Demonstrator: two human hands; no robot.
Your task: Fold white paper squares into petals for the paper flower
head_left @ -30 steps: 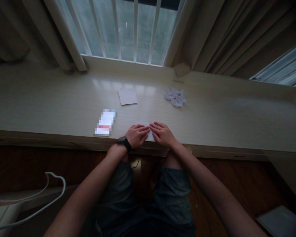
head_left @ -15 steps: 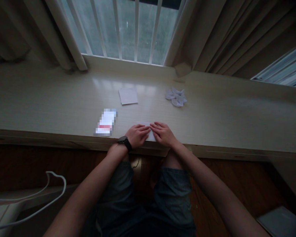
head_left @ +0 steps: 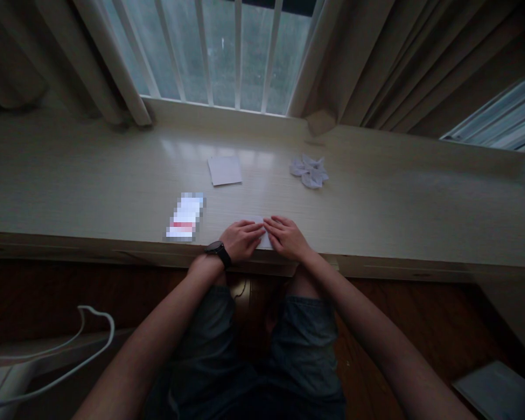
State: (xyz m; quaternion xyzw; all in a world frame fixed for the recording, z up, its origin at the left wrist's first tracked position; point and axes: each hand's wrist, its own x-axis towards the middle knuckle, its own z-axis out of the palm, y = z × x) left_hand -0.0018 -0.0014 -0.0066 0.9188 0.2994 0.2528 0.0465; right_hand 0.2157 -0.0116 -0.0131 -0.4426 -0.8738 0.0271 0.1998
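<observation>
A small white sheet of paper point(head_left: 265, 241) lies at the front edge of the pale ledge, mostly covered by my hands. My left hand point(head_left: 242, 239), a black watch on its wrist, rests flat over the paper's left side with fingers stretched out. From the other side my right hand point(head_left: 286, 237) presses on it, fingers also extended. The fingertips of both hands nearly meet at the paper's middle. Whether the paper has a fold under the fingers I cannot tell.
On the ledge point(head_left: 398, 204) are a stack of square white paper point(head_left: 224, 170), a crumpled white paper point(head_left: 309, 171) and a blurred-out phone point(head_left: 185, 217). Behind stands a barred window with curtains point(head_left: 376, 64). A white cable point(head_left: 111, 326) loops at the lower left.
The whole view has shifted slightly, so everything sits a little further left. Both hands stay on the paper in nearly the same pose.
</observation>
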